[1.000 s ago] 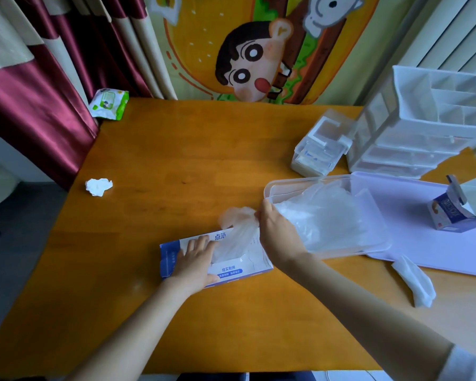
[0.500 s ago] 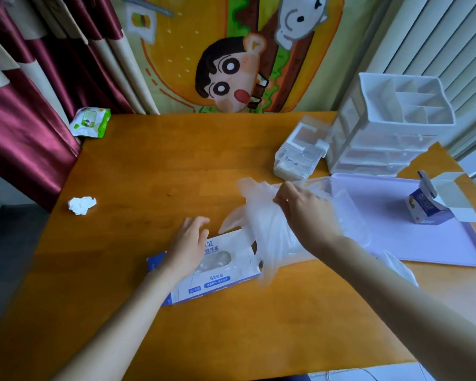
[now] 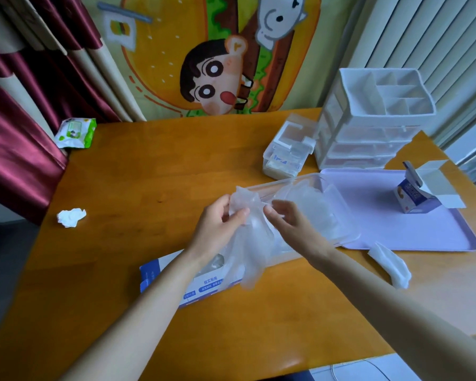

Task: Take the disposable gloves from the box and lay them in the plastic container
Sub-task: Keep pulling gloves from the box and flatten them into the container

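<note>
Head — hands (image 3: 217,226) pinch-tight on glove (image 3: 249,251)

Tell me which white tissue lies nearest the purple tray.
The long tissue on the right, beside the tray's near edge; the crumpled tissue lies far left, by the curtain.

- Wooden table (image 3: 154,171), orange-brown.
- Green wet wipes pack (image 3: 75,133), far left corner.
- Crumpled tissue (image 3: 71,217), left side.
- White drawer organizer (image 3: 374,125), far right, open compartments on top.
- Small clear box (image 3: 287,155), touching the organizer's left side.
- Lilac tray (image 3: 423,232), right.
- Open blue carton (image 3: 416,196), upright on tray.
- White tissue (image 3: 390,264), just beside the tray's near edge.
- Cartoon wall hanging (image 3: 212,75); maroon curtain (image 3: 17,149), left.
</note>
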The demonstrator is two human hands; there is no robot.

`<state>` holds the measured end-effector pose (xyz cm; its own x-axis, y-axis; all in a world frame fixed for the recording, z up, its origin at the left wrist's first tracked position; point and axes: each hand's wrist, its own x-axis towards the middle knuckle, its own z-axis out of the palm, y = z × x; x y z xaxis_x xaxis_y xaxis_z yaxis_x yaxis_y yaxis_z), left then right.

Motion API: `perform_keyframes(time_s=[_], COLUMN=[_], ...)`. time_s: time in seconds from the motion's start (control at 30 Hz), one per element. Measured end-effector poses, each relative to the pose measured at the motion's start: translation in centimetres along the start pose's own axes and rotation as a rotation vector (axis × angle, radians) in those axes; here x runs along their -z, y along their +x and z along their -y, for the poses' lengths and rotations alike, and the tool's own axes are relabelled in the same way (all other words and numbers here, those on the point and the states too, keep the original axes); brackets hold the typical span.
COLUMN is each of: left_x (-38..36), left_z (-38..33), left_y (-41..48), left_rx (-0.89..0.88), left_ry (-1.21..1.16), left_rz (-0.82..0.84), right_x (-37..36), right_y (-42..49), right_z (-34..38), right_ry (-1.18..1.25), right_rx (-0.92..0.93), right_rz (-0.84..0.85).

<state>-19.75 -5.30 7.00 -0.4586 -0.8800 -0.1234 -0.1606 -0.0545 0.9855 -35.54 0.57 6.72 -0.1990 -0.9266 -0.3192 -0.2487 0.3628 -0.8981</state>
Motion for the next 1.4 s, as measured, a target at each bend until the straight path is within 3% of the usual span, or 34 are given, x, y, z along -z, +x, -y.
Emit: perform_keyframes(time_s=[0.07,0.13,0.27,0.37,0.47,0.6,0.7,0.87,0.93,1.07,1.2,1.4], left_x=[-0.1,-0.1,0.2,0.8,1.7,2.0,1.0,-0.6,-0.8,-0.8,-0.5,-0.4], left_z=[-0.1,0.1,1.3,2.5,3.7,2.3,-0.6,-2.7,-2.3,-1.5,-1.5,-2.2], left_y=[-0.1,-0.1,-0.1,0.2,1.0,2.7,3.6,3.1,3.0,3.5,4.0,5.3], left_rx=[0.014,0.023,0.085,0.234,0.39,0.154,0.08,0.346,0.354,0.236,0.146,0.082], left_ry=[-0.071,-0.094,-0.121,-0.008,0.288,0.417,0.331,0.307,0.273,0.226,0.236,0.282], left_rz=[0.004,-0.003,-0.019,-0.044,-0.03,-0.218,-0.027,0.549,0.626,0.512,0.462,0.225], right_x=[0.4,0.6,1.3,2.4,3.5,4.3,4.3,4.3,4.6,5.4,6.2,8.0], right_y=[0.1,0.1,0.8,1.2,1.3,1.2,1.2,1.2,1.3,1.6,1.8,3.0], right_z=[-0.5,-0.4,-0.1,0.2,0.2,0.3,0.8,1.7,1.7,0.8,0.5,0.7], right_ry=[0.065,0.207,0.454,0.34,0.201,-0.002,-0.074,-0.144,-0.142,-0.147,-0.297,-0.399], right_rx=[-0.038,-0.03,-0.06,0.003,0.109,0.248,0.289,0.371,0.379,0.328,0.17,0.259], right_rz=[0.169,0.222,0.003,-0.132,-0.172,-0.082,0.026,0.12,0.11,0.059,0.138,0.014])
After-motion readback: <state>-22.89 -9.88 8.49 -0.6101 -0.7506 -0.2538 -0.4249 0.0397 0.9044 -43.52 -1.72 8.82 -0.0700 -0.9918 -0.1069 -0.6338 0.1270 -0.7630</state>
